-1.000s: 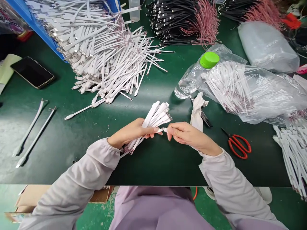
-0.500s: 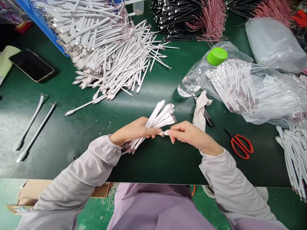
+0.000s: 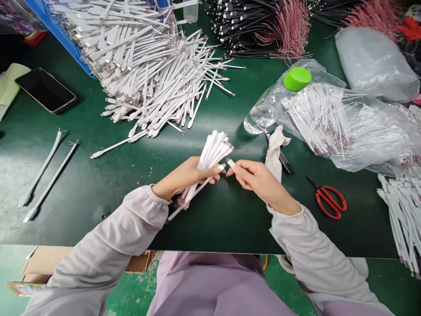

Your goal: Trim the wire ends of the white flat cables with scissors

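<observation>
My left hand (image 3: 187,175) is closed round a bundle of short white USB cables (image 3: 213,151). Their plug ends fan out up and to the right, while stripped wire ends stick out below the palm. One cable plug (image 3: 222,167) juts separately past the left thumb. Close to it, my right hand (image 3: 256,177) pinches a small white connector piece (image 3: 231,163) with a metal end, a narrow gap away from that plug. Beyond both hands lies a large heap of similar white cables (image 3: 158,83), partly in a blue bin (image 3: 59,39).
Two single cables (image 3: 49,180) and a phone (image 3: 46,90) lie at left. Rightward are red-handled scissors (image 3: 330,199), a crumpled tissue (image 3: 276,147) over a dark tool, a green-capped bottle (image 3: 263,116) and bagged cables (image 3: 322,118). Black cables (image 3: 243,26) lie at the back.
The connector piece in my right hand has come apart from the plug at my left thumb and risen slightly. The bundle in my left hand has tilted more upright.
</observation>
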The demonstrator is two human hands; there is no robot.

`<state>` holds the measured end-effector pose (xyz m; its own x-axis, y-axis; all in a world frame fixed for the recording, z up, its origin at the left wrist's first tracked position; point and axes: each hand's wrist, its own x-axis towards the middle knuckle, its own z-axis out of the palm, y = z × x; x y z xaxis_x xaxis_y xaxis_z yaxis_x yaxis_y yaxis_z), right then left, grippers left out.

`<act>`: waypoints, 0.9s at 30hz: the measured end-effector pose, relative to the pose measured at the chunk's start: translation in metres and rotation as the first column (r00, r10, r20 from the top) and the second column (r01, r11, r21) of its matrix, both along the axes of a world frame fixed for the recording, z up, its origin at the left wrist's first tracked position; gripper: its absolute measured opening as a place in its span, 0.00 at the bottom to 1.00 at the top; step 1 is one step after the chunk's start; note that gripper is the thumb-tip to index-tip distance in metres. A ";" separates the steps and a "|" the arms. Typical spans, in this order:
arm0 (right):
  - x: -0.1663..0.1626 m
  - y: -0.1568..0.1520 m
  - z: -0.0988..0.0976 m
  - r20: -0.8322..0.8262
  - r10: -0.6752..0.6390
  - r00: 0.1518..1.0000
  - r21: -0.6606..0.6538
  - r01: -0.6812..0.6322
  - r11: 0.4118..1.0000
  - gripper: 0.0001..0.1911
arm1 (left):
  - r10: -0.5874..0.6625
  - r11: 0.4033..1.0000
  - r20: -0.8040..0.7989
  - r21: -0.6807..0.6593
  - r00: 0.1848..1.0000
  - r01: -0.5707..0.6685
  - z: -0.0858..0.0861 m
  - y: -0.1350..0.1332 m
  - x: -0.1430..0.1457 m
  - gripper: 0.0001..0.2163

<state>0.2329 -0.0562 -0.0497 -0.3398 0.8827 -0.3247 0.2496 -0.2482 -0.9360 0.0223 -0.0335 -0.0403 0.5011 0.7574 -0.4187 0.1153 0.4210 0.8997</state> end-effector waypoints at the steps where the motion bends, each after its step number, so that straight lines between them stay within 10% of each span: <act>1: -0.002 -0.001 -0.003 -0.052 -0.075 0.996 0.003 0.075 0.997 0.19 | 0.062 0.998 0.032 -0.014 0.998 -0.062 -0.002 0.000 0.002 0.14; 9: -0.020 -0.006 -0.007 -0.095 -0.341 0.935 0.143 0.352 0.925 0.12 | 0.300 0.952 0.100 0.038 0.949 -0.305 -0.010 -0.009 0.013 0.13; 27: -0.027 -0.005 -0.011 -0.192 -0.161 0.968 0.078 0.179 0.981 0.19 | 0.317 0.940 0.109 0.095 0.942 -0.327 -0.012 -0.013 0.017 0.14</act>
<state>0.2055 -0.0613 -0.0610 -0.2280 0.9561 -0.1839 0.0327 -0.1812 -0.9829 0.0394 -0.0469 -0.0528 0.2548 0.9232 -0.2878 -0.0943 0.3199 0.9427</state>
